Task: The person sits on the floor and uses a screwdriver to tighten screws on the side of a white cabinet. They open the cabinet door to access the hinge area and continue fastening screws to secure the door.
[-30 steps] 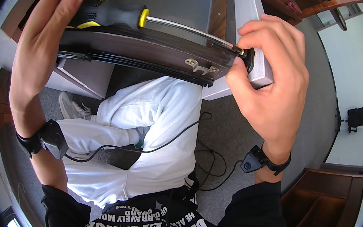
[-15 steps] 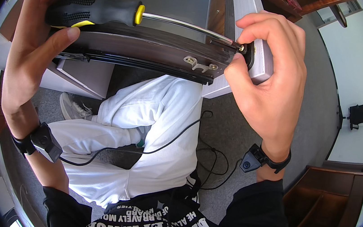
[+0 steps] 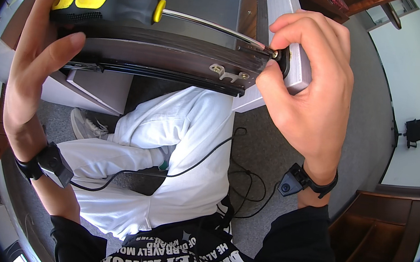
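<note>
A screwdriver (image 3: 120, 7) with a black and yellow handle lies almost level, its shaft running right to a screw (image 3: 275, 54). Curled loosely around the handle's butt end is my left hand (image 3: 40, 42), its thumb standing off below the handle. My right hand (image 3: 314, 75) pinches a small black fitting (image 3: 283, 61) at the edge of the pale drawer front (image 3: 300, 79), thumb and index finger close to the screwdriver tip. The fitting is partly hidden by my fingers. Below the shaft runs the dark drawer side (image 3: 161, 54), with a metal bracket (image 3: 227, 74) screwed on.
A black slide rail (image 3: 174, 78) lines the drawer side's lower edge. Under it are my legs in white trousers (image 3: 184, 128). A black cable (image 3: 190, 166) crosses them from the small camera (image 3: 54, 164) on my left wrist. A brown wooden cabinet (image 3: 375, 240) stands at right.
The screwdriver handle has rotated, showing yellow patches on top, and risen slightly. My left thumb has come away from it. My right hand and the drawer front have shifted slightly left.
</note>
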`<action>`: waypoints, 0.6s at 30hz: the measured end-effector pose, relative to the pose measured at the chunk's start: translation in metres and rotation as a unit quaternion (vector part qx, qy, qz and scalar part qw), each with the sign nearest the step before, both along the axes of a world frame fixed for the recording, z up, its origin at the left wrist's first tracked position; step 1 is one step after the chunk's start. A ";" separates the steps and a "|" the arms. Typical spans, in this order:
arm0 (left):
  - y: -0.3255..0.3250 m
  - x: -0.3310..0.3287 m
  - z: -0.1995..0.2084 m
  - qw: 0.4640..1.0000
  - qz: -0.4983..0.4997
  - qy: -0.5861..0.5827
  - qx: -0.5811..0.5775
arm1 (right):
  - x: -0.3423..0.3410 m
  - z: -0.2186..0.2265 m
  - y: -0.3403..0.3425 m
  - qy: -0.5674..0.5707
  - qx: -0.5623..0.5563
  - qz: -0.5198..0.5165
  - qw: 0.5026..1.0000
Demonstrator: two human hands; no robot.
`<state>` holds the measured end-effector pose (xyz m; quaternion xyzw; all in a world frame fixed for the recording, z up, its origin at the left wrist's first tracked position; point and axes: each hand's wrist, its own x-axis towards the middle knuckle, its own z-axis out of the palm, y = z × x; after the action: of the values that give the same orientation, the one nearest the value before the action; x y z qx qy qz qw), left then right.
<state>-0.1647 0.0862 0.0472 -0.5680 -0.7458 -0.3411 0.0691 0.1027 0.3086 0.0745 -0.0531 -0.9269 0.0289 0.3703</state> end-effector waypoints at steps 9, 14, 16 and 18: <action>0.010 0.003 -0.006 0.995 0.037 -0.033 0.092 | 0.000 -0.001 0.002 0.004 0.019 0.005 1.000; 0.007 0.002 0.001 0.998 0.000 -0.011 0.062 | 0.001 0.000 0.001 -0.002 0.024 0.000 1.000; 0.006 -0.001 0.002 0.995 -0.032 -0.014 0.088 | 0.000 0.000 0.001 -0.002 0.023 -0.001 1.000; 0.006 -0.001 0.001 0.995 -0.033 0.000 0.094 | 0.000 -0.001 0.000 0.003 0.016 0.001 1.000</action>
<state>-0.1662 0.0918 0.0486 -0.5830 -0.6916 -0.4117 0.1104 0.1025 0.3090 0.0737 -0.0461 -0.9261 0.0146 0.3742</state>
